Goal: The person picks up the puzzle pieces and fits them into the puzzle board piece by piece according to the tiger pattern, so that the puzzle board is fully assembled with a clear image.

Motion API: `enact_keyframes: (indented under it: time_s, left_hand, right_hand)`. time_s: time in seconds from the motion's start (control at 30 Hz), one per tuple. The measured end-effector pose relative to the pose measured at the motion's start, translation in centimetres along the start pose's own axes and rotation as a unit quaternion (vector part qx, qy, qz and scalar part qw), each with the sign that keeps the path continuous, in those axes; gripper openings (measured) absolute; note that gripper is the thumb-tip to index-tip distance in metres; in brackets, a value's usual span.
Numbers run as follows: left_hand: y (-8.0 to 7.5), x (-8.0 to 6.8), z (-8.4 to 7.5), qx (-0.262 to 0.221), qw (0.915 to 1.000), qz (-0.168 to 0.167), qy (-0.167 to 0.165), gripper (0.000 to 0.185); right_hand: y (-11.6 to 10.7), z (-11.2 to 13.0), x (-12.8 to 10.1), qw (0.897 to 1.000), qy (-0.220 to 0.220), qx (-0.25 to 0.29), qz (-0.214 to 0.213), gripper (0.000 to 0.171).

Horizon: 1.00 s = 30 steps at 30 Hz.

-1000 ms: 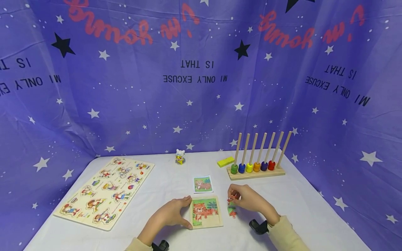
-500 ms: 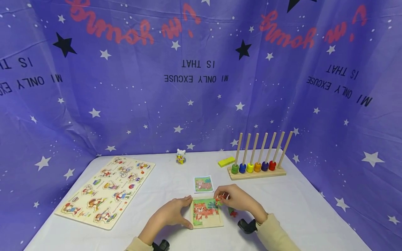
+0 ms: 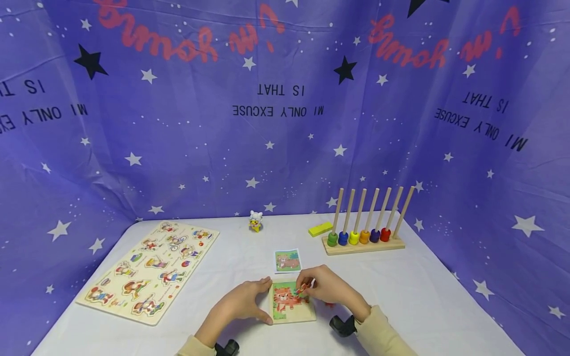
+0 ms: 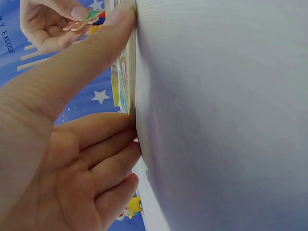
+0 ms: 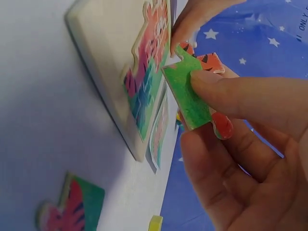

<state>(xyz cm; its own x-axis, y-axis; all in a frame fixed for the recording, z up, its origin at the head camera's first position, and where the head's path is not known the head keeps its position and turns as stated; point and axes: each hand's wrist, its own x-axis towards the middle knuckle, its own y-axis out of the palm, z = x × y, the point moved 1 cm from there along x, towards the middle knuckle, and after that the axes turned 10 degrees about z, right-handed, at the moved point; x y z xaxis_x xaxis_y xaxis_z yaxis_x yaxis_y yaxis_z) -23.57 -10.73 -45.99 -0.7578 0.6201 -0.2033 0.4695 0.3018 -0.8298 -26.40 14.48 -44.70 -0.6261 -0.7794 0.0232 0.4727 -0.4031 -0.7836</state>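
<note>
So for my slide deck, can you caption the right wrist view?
Right hand pinches a green puzzle piece beside the tiger puzzle tray.

picture card behind, peg rack far right

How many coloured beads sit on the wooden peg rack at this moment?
6. They stand in a row at the foot of the peg rack: green bead, blue bead, yellow bead, orange bead, purple bead, red bead. The seventh peg shows none.
</note>
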Motion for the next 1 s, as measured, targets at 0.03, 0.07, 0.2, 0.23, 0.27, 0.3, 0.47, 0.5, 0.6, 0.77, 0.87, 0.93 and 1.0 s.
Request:
enact_keyframes:
  time_s: [0.03, 0.07, 0.2, 0.23, 0.27, 0.3, 0.47, 0.5, 0.6, 0.77, 0.87, 0.93, 1.0]
  left_hand:
    - [0.0, 0.0, 0.0, 0.0, 1.0, 0.0, 0.0, 0.093]
    - [0.0, 0.0, 0.1, 0.0, 1.0, 0.001, -0.001, 0.093]
    - [0.1, 0.1, 0.2, 0.0, 1.0, 0.0, -0.001, 0.094]
    - [0.1, 0.1, 0.2, 0.0, 1.0, 0.0, -0.001, 0.094]
    - [0.1, 0.1, 0.3, 0.0, 1.0, 0.0, -0.001, 0.094]
    - [0.1, 0.1, 0.3, 0.001, 1.0, 0.0, 0.0, 0.094]
    - [0.2, 0.1, 0.3, 0.002, 1.0, -0.001, 0.001, 0.094]
    - [0.2, 0.1, 0.3, 0.003, 1.0, -0.002, 0.001, 0.095]
    - [0.2, 0.1, 0.3, 0.002, 1.0, -0.003, 0.002, 0.095]
    - [0.2, 0.1, 0.3, 0.001, 1.0, -0.006, 0.003, 0.096]
    - [0.2, 0.1, 0.3, 0.001, 1.0, -0.007, 0.003, 0.096]
    - [0.2, 0.1, 0.3, 0.001, 1.0, -0.007, 0.002, 0.096]
    - [0.2, 0.1, 0.2, -0.001, 1.0, -0.006, 0.002, 0.096]
  right_hand:
    - [0.1, 0.1, 0.0, 1.0, -0.002, 0.007, 0.0, 0.018]
    - [0.1, 0.1, 0.1, 1.0, -0.003, 0.012, 0.001, 0.018]
    - [0.5, 0.2, 0.2, 0.999, -0.009, 0.029, 0.009, 0.018]
    - [0.5, 0.2, 0.2, 0.999, -0.01, 0.031, 0.01, 0.019]
    - [0.6, 0.2, 0.2, 0.999, -0.012, 0.03, 0.011, 0.019]
    - [0.7, 0.3, 0.2, 0.999, -0.014, 0.032, 0.011, 0.019]
    - [1.1, 0.6, 0.4, 0.999, -0.026, 0.03, 0.015, 0.017]
    - [1.2, 0.7, 0.4, 0.999, -0.024, 0.03, 0.016, 0.017]
    - [1.6, 0.8, 0.6, 0.999, -0.019, 0.028, 0.024, 0.019]
    - [2.2, 1.1, 0.9, 0.999, -0.009, 0.026, 0.041, 0.022]
    - [2.5, 1.3, 1.0, 0.999, -0.008, 0.021, 0.045, 0.023]
    - [2.6, 1.3, 1.0, 0.999, -0.01, 0.017, 0.046, 0.023]
    - [2.8, 1.3, 1.0, 0.999, -0.011, 0.019, 0.047, 0.024]
